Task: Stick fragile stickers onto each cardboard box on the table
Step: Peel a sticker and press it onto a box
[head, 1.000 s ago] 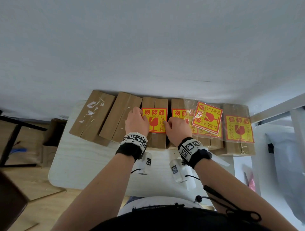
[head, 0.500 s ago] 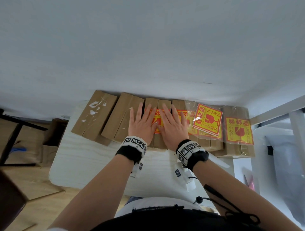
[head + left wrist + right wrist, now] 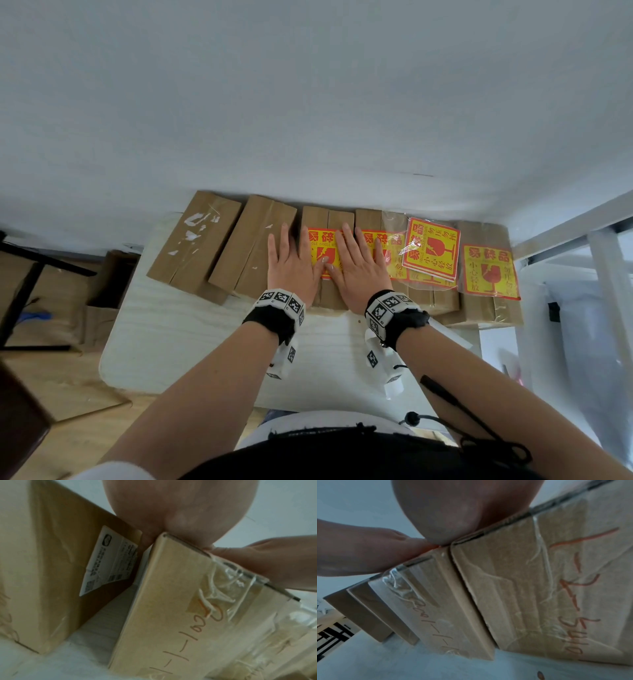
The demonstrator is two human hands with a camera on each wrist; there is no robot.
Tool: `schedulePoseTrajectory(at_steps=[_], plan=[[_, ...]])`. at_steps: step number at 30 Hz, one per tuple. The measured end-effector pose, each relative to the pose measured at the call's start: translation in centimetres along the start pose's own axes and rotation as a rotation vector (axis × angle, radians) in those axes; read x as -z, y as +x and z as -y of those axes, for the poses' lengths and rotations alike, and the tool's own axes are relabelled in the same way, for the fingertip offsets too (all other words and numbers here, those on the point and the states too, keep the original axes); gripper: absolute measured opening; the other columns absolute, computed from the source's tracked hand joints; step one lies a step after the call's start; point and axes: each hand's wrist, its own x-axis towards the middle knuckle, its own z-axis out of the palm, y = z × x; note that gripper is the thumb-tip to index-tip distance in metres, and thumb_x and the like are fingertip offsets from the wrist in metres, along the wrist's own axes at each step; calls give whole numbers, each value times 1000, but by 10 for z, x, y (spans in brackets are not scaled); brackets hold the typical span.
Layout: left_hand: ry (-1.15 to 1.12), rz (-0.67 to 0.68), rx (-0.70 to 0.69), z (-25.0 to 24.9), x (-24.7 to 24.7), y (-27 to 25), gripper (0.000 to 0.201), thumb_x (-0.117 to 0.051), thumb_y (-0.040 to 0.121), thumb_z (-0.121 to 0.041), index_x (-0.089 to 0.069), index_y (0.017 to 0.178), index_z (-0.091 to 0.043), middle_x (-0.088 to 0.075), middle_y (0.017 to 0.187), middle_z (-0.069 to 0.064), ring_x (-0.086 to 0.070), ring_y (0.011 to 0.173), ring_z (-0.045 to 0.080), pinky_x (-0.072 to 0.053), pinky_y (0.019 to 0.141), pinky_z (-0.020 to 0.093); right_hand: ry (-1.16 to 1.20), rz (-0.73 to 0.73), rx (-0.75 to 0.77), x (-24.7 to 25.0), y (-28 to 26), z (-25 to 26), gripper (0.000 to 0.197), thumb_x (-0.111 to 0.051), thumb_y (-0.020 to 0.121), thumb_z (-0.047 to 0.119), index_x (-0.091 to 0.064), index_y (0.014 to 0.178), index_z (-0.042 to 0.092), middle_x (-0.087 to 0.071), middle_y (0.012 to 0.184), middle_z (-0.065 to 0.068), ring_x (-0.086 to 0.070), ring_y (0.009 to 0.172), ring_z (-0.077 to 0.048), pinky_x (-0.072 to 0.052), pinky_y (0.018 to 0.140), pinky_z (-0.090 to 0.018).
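Head view: both hands flat, fingers straight.
Left hand: presses sticker onto box.
Right hand: likewise, smoothing for adhesion.

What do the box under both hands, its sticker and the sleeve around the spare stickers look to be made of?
Box under both hands: brown cardboard, matte; the layered edge shows in the wrist views, and glossy clear tape crosses its end.
Sticker: probably printed paper or film, yellow and red, fairly flat sheen.
Sleeve: thin clear plastic, judging by its glare and wrinkles.

Overhead head view (wrists close, upward)
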Motion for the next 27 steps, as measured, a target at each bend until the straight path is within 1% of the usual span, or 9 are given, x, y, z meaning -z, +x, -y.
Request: schedulePoseTrajectory(at_steps=[2, 5, 11, 14, 16, 18, 22, 25, 27], plan=[[-22, 7, -6, -2, -1, -2, 88, 10, 89, -62, 1, 156, -5, -30, 158, 15, 1, 153, 29, 12, 119, 50, 26, -11, -12, 4, -3, -1, 72, 1, 98, 59, 3, 157, 17, 10, 165, -1, 10, 152, -21, -1, 122, -51], [-10, 13, 5, -6, 1, -4, 87, 6, 90, -62, 4, 155, -4, -31, 158, 14, 3, 153, 27, 14, 118, 51, 107, -74, 8, 13, -12, -4, 66, -17, 103, 51, -9, 156, 14, 0, 165, -3, 4, 152, -20, -3, 124, -45], [23, 3, 49, -14, 4, 0, 81, -9, 98, -59, 0, 156, -3, -35, 157, 11, 2, 152, 29, 12, 118, 53, 184, -194, -11, 23, -20, -11, 56, -36, 104, 36, -25, 152, 11, -21, 162, -8, -13, 151, -24, -11, 124, -42], [-13, -58, 69, -15, 10, 1, 70, -22, 102, -53, -19, 154, -6, -51, 142, 14, -21, 147, 35, -5, 120, 54, 232, -214, -18, 25, -17, -10, 54, -40, 102, 33, -30, 150, 11, -28, 159, -8, -19, 150, -25, -14, 123, -42], [-70, -150, 89, -11, 16, 4, 58, -33, 102, -46, -34, 147, -10, -52, 134, 16, -38, 134, 36, -25, 115, 52, 260, -241, -14, 28, -15, -8, 53, -44, 100, 32, -34, 148, 12, -33, 157, -8, -23, 148, -25, -17, 123, -42], [-101, -222, 131, -2, 23, 7, 53, -42, 100, -39, -36, 144, -11, -48, 136, 17, -42, 129, 36, -33, 110, 50, 276, -262, -6, 32, -11, -6, 53, -47, 98, 31, -37, 146, 12, -36, 155, -6, -26, 147, -24, -19, 122, -42], [-59, -136, 305, 25, 35, 9, 79, -58, 90, -44, -20, 151, -10, -30, 152, 22, -29, 140, 40, -26, 116, 51, 306, -288, 5, 42, -1, 4, 55, -50, 98, 30, -35, 147, 13, -36, 155, -5, -26, 146, -22, -17, 121, -40], [-63, -68, 377, 43, 37, 6, 95, -64, 82, -55, -18, 151, -9, -31, 150, 20, -32, 137, 39, -27, 113, 48, 323, -291, 19, 47, 5, 16, 56, -51, 97, 29, -34, 148, 13, -36, 155, -5, -27, 146, -22, -18, 122, -41], [-61, -21, 414, 50, 34, 1, 100, -69, 75, -54, -21, 150, -8, -33, 149, 17, -36, 131, 37, -33, 108, 45, 325, -283, 32, 47, 7, 23, 56, -50, 97, 30, -35, 148, 13, -36, 155, -5, -27, 146, -22, -19, 122, -40]])
